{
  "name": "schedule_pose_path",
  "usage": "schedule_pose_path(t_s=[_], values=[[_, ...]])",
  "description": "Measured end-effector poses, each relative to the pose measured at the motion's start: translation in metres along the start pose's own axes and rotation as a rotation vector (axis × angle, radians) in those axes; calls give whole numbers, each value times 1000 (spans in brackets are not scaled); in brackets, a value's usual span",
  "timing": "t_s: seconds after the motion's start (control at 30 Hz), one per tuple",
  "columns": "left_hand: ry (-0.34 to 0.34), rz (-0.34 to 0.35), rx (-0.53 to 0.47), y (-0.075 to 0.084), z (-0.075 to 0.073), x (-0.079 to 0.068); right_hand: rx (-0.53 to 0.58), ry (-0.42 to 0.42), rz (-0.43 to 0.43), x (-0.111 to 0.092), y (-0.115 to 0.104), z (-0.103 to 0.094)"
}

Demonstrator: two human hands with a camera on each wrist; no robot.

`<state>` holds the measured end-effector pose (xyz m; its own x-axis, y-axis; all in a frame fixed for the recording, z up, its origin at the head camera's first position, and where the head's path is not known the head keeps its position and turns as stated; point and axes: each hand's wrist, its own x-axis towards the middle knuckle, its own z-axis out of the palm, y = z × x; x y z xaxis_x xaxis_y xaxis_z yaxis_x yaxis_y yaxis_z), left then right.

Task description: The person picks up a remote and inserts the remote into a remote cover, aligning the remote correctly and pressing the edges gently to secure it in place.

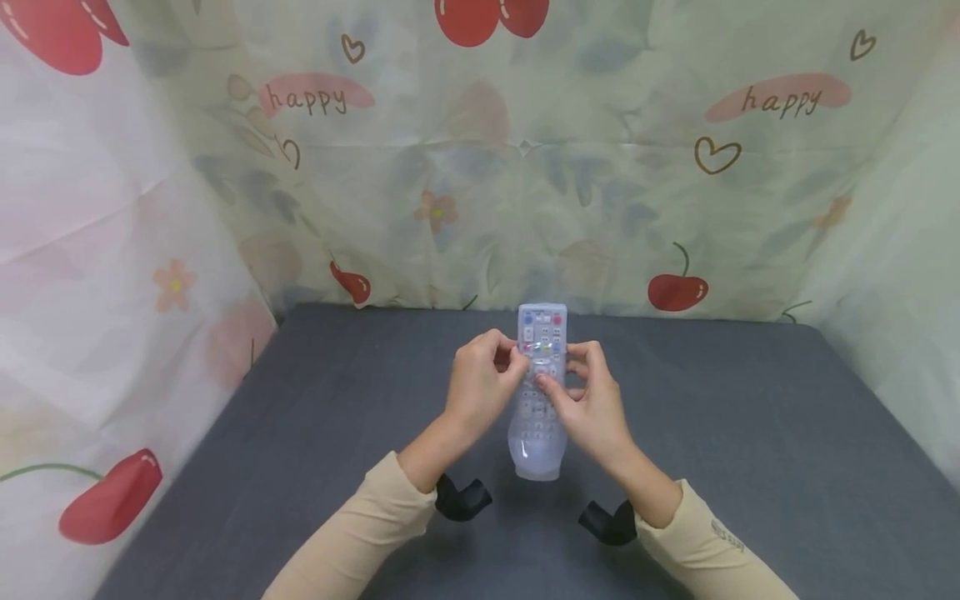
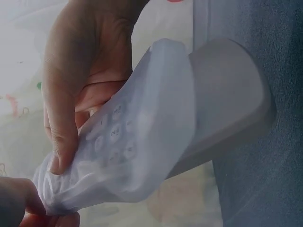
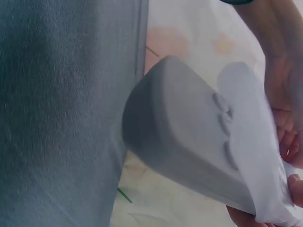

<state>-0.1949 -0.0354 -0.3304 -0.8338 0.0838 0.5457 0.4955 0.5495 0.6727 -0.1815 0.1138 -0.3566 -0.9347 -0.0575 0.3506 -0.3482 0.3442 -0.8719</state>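
Note:
A light grey remote control with round buttons sits partly inside a translucent whitish silicone cover. The cover flares loosely around the remote, and the bare grey end sticks out of it, toward the wearer. My left hand pinches the cover at the left edge, about midway up. From the other side, my right hand grips the covered remote, its thumb on the button face and its fingers along the right edge and behind. Both hands hold it above the table. Part of the right fingers is hidden behind the remote.
A dark grey cloth-covered table lies beneath. Printed fabric with cherries, hearts and "happy" lettering hangs behind and at the sides. Black wrist mounts show below both cuffs.

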Motion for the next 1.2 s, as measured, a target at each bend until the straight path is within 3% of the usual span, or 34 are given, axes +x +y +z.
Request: schedule_pose_path(t_s=[0.17,0.47,0.67,0.87,1.03,1.2], values=[[-13,1,-34,2,0,2,-25,-13,-28,2,-2,-4],[-87,-102,-105,1,-5,8,-33,-88,-28,2,-2,-8],[-140,-176,-252,-4,-7,10,-26,-150,-44,2,-3,-8],[-118,-198,-328,-6,-5,9,-33,-179,-47,2,-2,-9],[-155,-216,-413,-8,-1,7,-61,-224,-38,2,1,-12],[-145,-221,-448,-7,0,7,-50,-153,-50,8,0,-24]])
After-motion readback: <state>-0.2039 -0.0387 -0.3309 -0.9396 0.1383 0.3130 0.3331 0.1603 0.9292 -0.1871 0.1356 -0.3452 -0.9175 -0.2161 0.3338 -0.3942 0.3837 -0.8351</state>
